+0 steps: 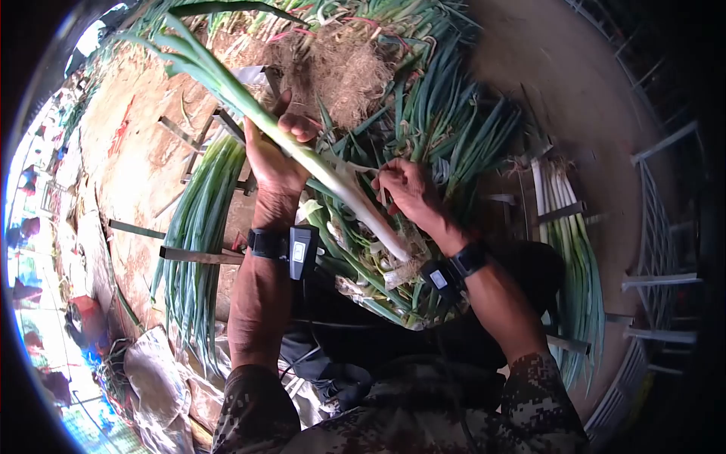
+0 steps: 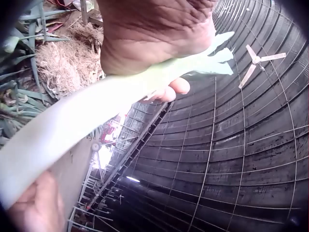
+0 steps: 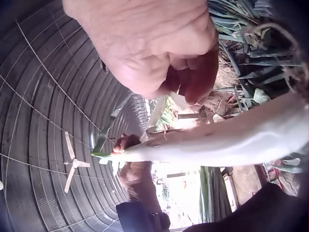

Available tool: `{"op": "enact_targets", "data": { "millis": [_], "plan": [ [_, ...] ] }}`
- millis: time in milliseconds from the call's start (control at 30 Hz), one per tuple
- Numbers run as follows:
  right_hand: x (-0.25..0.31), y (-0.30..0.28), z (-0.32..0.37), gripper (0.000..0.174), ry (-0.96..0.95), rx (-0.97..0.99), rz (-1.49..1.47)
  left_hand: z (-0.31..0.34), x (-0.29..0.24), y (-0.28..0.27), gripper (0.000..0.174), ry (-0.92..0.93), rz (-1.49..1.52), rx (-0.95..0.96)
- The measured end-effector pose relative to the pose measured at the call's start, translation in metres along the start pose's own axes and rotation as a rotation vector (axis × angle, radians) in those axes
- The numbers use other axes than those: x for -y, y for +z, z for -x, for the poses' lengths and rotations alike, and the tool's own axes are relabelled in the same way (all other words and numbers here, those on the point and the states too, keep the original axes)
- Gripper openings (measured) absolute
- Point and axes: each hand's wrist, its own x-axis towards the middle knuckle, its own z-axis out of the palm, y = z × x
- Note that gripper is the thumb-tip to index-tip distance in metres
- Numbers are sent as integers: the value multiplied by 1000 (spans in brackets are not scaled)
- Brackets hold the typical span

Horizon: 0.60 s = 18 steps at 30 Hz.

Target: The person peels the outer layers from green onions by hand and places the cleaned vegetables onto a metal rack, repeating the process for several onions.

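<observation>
A long, thick green onion (image 1: 339,184) lies diagonally across the head view, green leaves at upper left and white root end at lower right. My left hand (image 1: 276,160) grips it around its upper part; in the left wrist view, fingertips (image 2: 179,86) show beneath the stalk (image 2: 72,116). My right hand (image 1: 412,191) is beside the white shank, its thumb and fingers curled together. In the right wrist view, the right hand (image 3: 149,48) pinches a pale strip of outer skin (image 3: 157,113) that stands away from the stalk (image 3: 207,145).
A bundle of green onions (image 1: 204,204) rests on a metal rack at left, another bundle (image 1: 567,219) at right. Piled green onions (image 1: 454,129) and a brown heap of roots (image 1: 348,79) lie ahead. Peelings (image 1: 363,265) cover the space under the hands.
</observation>
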Motion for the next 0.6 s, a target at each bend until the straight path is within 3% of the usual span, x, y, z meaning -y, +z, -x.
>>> {"op": "enact_targets", "data": {
  "millis": [133, 333, 600],
  "plan": [
    [0, -6, 1, 23, 140, 79, -242, -8, -6, -15, 69, 4, 69, -9],
    [1, -11, 2, 21, 147, 42, -491, -11, -12, -22, 70, 13, 97, 51],
    [-2, -15, 1, 20, 90, 88, -410, -11, -16, -27, 69, 12, 55, 65]
  ]
}}
